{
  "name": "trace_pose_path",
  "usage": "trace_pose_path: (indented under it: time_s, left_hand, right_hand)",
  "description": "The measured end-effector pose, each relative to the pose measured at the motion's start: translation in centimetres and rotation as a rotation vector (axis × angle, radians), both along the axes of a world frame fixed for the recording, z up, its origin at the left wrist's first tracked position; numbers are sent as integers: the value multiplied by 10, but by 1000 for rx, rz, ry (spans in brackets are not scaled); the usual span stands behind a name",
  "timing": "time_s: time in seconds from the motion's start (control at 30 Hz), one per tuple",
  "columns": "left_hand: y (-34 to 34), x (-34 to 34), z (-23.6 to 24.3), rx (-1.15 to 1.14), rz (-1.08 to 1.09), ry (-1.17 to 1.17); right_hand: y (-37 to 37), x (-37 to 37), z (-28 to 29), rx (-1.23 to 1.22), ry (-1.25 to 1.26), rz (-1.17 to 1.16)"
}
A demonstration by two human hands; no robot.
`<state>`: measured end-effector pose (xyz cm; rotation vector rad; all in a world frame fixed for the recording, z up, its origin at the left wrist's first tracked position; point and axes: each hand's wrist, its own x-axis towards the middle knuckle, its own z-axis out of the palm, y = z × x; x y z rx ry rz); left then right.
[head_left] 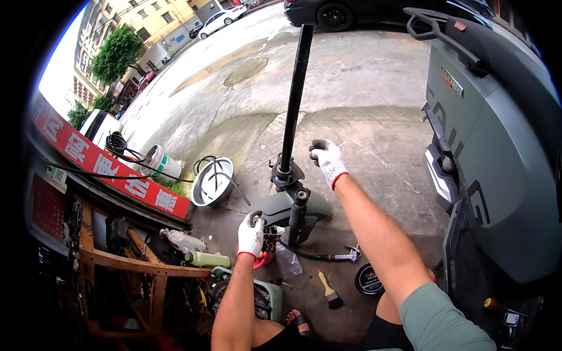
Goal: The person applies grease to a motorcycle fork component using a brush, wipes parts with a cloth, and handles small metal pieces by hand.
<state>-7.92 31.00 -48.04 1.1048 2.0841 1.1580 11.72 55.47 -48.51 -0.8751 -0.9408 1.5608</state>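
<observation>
A black front fork assembly with a long black steering tube (295,99) stands upright before me, slightly tilted. Low on it are a grey mudguard (275,206) and a black fork leg (297,216). My left hand (250,236), in a white glove with dark fingertips, is beside the mudguard's left end; its fingers are loosely bent and apart, with nothing visible in them. To the right of the tube, my right hand (328,159), gloved alike, hovers with fingers curled but apart, off the tube. A cable with a brake lever (345,256) lies on the ground below the fork.
A paintbrush (329,289) and a round black tin (369,279) lie near my feet. At left are a cluttered wooden rack (140,266), a green bottle (208,259) and a metal basin (212,182) holding a hose. A grey scooter (503,146) stands close at right.
</observation>
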Motion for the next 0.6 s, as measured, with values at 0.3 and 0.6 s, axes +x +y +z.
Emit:
trace_pose_path:
  time_s: [0.3,0.6]
  left_hand:
    - [12,6,-10,39,-10,106]
    - [133,20,67,215,-232,342]
  right_hand:
    - [-214,28,-238,-1095,-58,-200]
    - [-266,48,-275,-1328,-213,-264]
